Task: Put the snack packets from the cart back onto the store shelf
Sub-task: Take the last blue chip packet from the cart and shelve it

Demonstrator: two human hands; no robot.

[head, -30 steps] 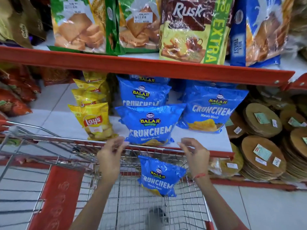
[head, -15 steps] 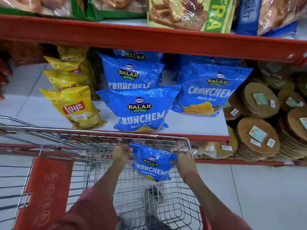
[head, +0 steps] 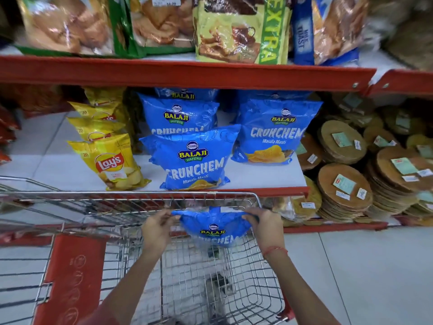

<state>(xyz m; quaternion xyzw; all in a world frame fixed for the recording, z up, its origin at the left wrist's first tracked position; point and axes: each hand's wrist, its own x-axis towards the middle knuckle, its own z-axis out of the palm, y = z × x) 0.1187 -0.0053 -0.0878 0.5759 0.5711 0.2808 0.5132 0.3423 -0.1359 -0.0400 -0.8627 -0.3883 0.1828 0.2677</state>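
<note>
A blue Balaji Crunchem packet (head: pixel 214 227) hangs inside the wire cart (head: pixel 206 195), held by its top corners. My left hand (head: pixel 157 231) pinches the left corner and my right hand (head: pixel 264 225) pinches the right corner. The packet sits just below the cart's front rim. On the white shelf (head: pixel 54 167) right behind the cart stand matching blue Crunchem packets (head: pixel 194 158), one in front, one behind it and another (head: pixel 274 132) to the right.
Yellow Lay's packets (head: pixel 110 160) stand in a row left of the blue ones. Stacks of round brown discs (head: pixel 344 186) fill the shelf to the right. A red upper shelf edge (head: pixel 187 72) carries rusk and toast bags. The cart's red seat flap (head: pixel 70 275) is at lower left.
Both hands came down from the cart's rim, took hold of the blue packet and raised it toward the rim. The camera tilted and moved closer.
</note>
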